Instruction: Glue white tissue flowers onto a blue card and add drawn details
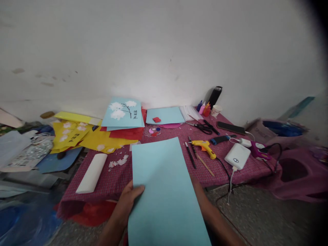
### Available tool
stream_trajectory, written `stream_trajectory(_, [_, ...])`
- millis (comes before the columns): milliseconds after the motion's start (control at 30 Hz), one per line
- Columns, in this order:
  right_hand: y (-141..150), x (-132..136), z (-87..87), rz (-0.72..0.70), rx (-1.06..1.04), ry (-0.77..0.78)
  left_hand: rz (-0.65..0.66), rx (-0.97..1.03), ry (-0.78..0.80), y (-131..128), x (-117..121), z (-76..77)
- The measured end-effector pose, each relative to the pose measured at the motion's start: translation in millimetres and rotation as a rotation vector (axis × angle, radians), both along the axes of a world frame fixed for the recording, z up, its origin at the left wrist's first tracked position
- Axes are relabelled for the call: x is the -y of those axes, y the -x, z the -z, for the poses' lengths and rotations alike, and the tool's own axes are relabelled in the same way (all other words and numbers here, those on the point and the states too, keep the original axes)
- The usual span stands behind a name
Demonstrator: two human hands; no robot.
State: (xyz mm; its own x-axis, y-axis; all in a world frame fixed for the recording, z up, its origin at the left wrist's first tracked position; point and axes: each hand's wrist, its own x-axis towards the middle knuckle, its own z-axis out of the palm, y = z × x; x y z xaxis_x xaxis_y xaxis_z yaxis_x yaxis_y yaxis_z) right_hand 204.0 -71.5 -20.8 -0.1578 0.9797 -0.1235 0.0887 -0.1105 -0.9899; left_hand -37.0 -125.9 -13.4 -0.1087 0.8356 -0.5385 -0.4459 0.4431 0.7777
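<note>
A large light blue sheet of paper [164, 194] fills the lower middle of the head view, raised in front of the table's near edge. My left hand [129, 200] is closed on its left edge, thumb on the front face and the other fingers behind. At the right edge, my right hand [196, 188] is mostly behind the sheet, so its fingers are hidden. Beyond the sheet lie colored round bits [153, 131]. A yellow glue gun [204, 147], a black pen [190, 155] and a wooden stick [205, 164] lie to its right.
On the checkered tablecloth [115, 179] are a white roll [92, 173], paper scraps [118, 162], a flower picture [123, 113], yellow paper [97, 140], scissors [201, 127], a power bank [237, 156] and a phone [230, 127]. A black flask [215, 96] stands behind. Cables hang off the front edge.
</note>
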Motion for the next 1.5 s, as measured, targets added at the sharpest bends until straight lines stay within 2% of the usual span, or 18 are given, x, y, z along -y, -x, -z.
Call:
stream_trajectory(33, [-12,6,-0.1,-0.017,-0.047,0.000,0.019,-0.032,-0.026,-1,-10,-2.5])
stream_trajectory(67, [-23,12,2.4,0.028,-0.061,0.014,0.045,-0.054,-0.055,-3,-20,-3.8])
stream_trajectory(133, [-41,23,14.0,0.088,-0.106,0.166,0.104,-0.099,-0.105,-8,-36,-3.7])
stream_trajectory(233, [-54,36,39.0,0.056,-0.302,0.358,0.158,-0.150,-0.126,-17,-53,0.7])
stream_trajectory(333, [-55,39,57.5,0.096,-0.361,0.384,0.168,-0.119,-0.161,-22,-60,5.1])
stream_trajectory(400, [-53,35,62.4,0.137,-0.346,0.374,0.138,-0.112,-0.217,-21,-59,7.1])
stream_trajectory(533, [-46,20,59.4,0.174,-0.301,0.361,0.050,-0.245,-0.209,-10,-49,10.3])
stream_trajectory(600, [-40,13,55.3,0.179,-0.271,0.337,0.063,-0.317,-0.199,-4,-42,11.2])
stream_trajectory(767, [-22,-1,46.5,0.182,-0.274,0.284,0.103,-0.476,-0.285,1,-37,9.7])
stream_trajectory(967, [-14,-14,41.4,0.216,-0.284,0.230,0.150,-0.548,-0.284,-2,-57,9.3])
stream_trajectory(1233, [-16,-30,46.3,0.257,-0.236,0.239,0.218,-0.703,-0.269,-3,-90,23.4])
stream_trajectory(1333, [-17,-33,43.1,0.205,-0.159,0.220,0.250,-0.781,-0.274,-2,-99,25.6])
stream_trajectory(1500, [-32,-26,37.2,0.185,0.127,0.066,0.245,-0.825,-0.281,-2,-108,31.7])
